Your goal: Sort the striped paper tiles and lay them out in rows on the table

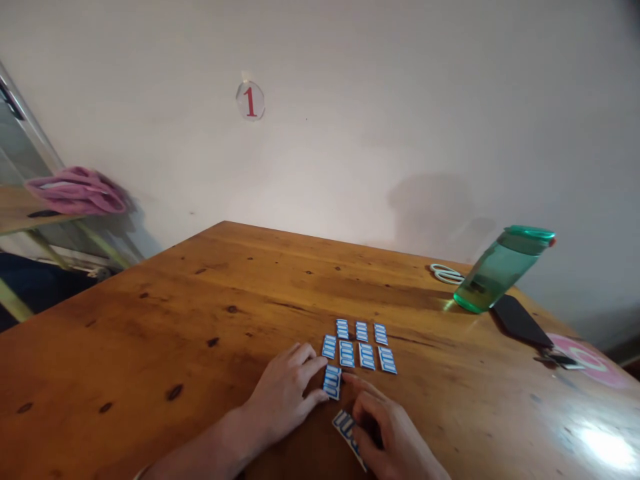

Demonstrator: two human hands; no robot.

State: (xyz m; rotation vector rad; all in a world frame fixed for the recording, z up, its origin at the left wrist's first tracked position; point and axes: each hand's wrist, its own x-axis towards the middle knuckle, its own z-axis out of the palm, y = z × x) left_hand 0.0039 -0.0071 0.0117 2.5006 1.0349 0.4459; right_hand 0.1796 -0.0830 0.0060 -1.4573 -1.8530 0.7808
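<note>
Small blue-and-white striped cards lie flat on the wooden table (pixel 280 293). Three make a back row, with one card (pixel 361 331) in its middle; several more form the row in front, including another card (pixel 367 357). Nearest me is a single card (pixel 332 382). My left hand (pixel 287 387) rests on the table with fingers apart, thumb and index fingertips at that card's left edge. My right hand (pixel 383 427) pinches a longer blue-and-white strip (pixel 344 421) between thumb and fingers, while its index fingertip reaches the single card's right edge. The fingers partly cover the strip.
A green translucent bottle (pixel 503 270) stands at the right, beside scissors with pale handles (pixel 447 273) and a black phone-like object (pixel 521 321). Keys (pixel 560 359) lie on a pink round mat (pixel 595 363). Pink cloth (pixel 77 191) sits on another table at left.
</note>
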